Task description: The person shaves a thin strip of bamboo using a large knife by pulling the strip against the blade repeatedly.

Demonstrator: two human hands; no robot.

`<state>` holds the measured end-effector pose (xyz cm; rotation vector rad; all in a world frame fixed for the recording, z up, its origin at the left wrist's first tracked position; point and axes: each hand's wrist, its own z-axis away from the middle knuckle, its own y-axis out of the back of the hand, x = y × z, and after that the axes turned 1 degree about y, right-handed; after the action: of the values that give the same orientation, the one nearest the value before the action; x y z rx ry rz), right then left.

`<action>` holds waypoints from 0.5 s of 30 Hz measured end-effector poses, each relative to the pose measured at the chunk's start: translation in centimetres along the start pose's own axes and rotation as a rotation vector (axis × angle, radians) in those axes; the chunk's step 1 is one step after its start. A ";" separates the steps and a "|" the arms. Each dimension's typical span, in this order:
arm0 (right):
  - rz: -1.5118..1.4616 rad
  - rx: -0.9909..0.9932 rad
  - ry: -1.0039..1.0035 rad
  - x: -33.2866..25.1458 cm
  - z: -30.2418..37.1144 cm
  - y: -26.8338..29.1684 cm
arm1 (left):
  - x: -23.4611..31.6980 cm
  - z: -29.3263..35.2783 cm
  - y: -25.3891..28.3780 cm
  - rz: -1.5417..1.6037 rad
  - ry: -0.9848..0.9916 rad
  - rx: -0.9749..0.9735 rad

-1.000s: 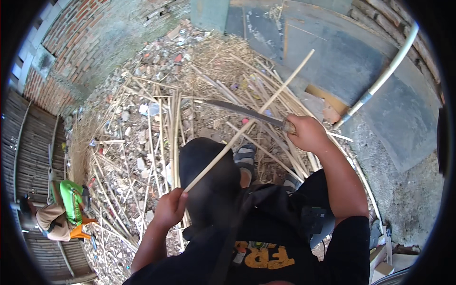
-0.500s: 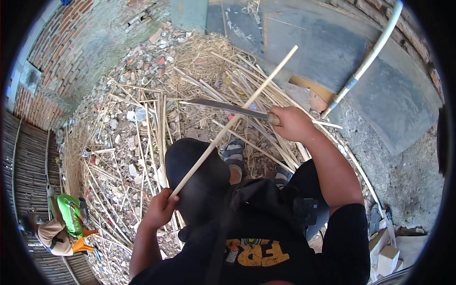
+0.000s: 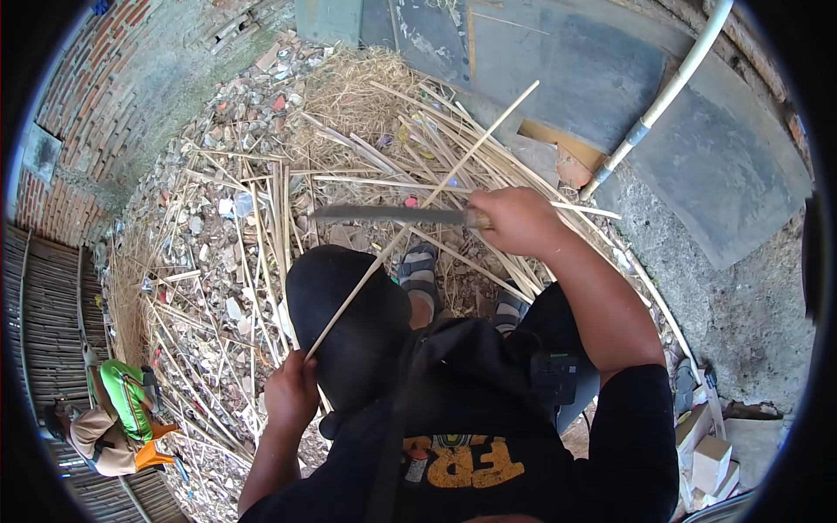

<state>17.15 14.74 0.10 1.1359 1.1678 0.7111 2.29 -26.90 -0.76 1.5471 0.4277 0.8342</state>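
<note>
My left hand (image 3: 290, 392) is closed round the near end of a long, pale bamboo strip (image 3: 357, 289). The strip slants up and away to the right across my dark-clad knee (image 3: 344, 327), its narrow side showing. In my right hand (image 3: 521, 225) is the short wooden handle of a machete (image 3: 388, 214), gripped with wrapped fingers. Its long dark blade points left, nearly level, and crosses the strip around mid-length. Whether the edge touches the strip, I cannot tell.
Split bamboo strips (image 3: 279, 213) and straw (image 3: 357, 96) lie over stony rubble around my sandalled feet (image 3: 420, 270). Grey panels (image 3: 558, 70) and a white pole (image 3: 676, 83) stand far right. A person in green and brown (image 3: 126, 401) sits at left near a bamboo-slat wall (image 3: 52, 305).
The machete has come nearer along the strip toward my left hand, and its blade lies more level. The strip looks thinner now, turned in my left hand. The view has shifted slightly.
</note>
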 end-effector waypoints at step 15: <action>-0.077 0.033 0.015 0.4 -0.3 -1.5 | -2.3 -0.3 -1.5 0.270 -0.011 -0.062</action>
<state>16.77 14.69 -1.44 1.1092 1.2332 0.6438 0.85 -28.01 -2.81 1.5713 0.1847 1.0365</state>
